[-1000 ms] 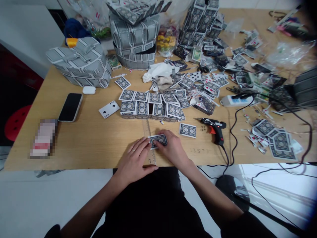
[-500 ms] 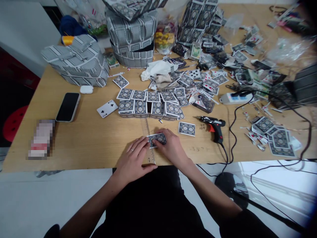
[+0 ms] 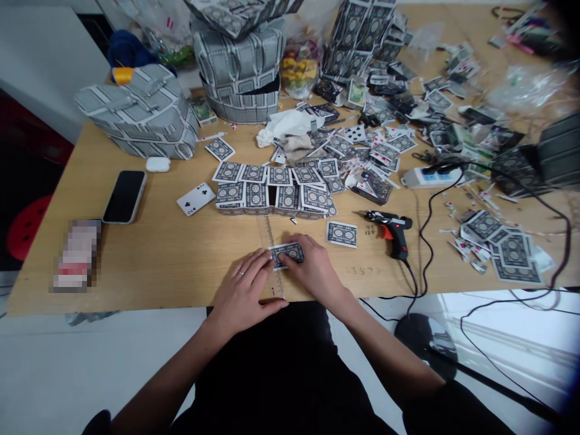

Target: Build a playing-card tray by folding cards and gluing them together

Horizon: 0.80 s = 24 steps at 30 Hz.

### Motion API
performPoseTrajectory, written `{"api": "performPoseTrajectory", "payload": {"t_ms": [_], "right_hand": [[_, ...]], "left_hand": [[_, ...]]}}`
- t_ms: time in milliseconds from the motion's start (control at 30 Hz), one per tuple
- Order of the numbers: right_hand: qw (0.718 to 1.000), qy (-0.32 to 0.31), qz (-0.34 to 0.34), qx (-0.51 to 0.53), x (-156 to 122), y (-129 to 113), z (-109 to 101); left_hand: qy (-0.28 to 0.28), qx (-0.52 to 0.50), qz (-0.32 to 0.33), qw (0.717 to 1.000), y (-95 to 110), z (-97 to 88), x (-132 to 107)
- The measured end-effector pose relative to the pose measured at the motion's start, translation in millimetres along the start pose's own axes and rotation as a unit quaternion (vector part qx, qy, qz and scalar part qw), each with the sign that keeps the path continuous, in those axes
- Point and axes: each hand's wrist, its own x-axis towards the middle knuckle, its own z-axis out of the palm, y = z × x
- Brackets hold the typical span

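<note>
A blue-backed playing card [image 3: 287, 255] lies across a clear ruler [image 3: 277, 284] near the table's front edge. My right hand [image 3: 315, 269] grips this card, thumb on its back and fingers along the far edge. Flat on the table, my left hand [image 3: 244, 290] touches the card's left end with its fingertips, its thumb spread out over the ruler's near end. Just beyond stands a low structure of joined playing cards [image 3: 272, 196] with a gap in its front wall. A single loose card [image 3: 341, 234] rests right of my right hand.
A hot glue gun [image 3: 389, 229] lies to the right, its cable running off the front edge. Leftward are a black-screened phone [image 3: 125, 196], a white earbud case [image 3: 158, 164] and a two of clubs [image 3: 196, 199]. Woven card bags [image 3: 140, 115] and heaped cards [image 3: 385, 151] fill the back.
Both hands and the card keep their places. Only the camera's view has shifted very slightly.
</note>
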Motion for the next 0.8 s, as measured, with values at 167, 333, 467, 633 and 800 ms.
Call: {"api": "performPoseTrajectory", "payload": {"t_ms": [167,333,467,633,800], "right_hand": [[1.000,-0.001,-0.003,-0.001,0.3,0.8,-0.2],[1.000,-0.002,0.000,0.001,0.4,-0.2,-0.4],[1.000,0.000,0.000,-0.001,0.5,-0.9,-0.4],[1.000,-0.006,0.005,-0.003,0.9,-1.9,-1.6],[1.000,-0.010,0.008,-0.001,0.8,-2.4,-2.4]], "left_hand": [[-0.004,-0.001,-0.003,1.000,0.2,-0.5,-0.9],[0.000,0.003,0.000,1.000,0.4,-1.6,-0.2],[0.002,-0.002,0.002,1.000,0.4,-1.9,0.9],[0.006,0.000,0.003,1.000,0.5,-1.3,0.5],[0.007,0.001,0.006,1.000,0.1,-1.0,-0.1]]}}
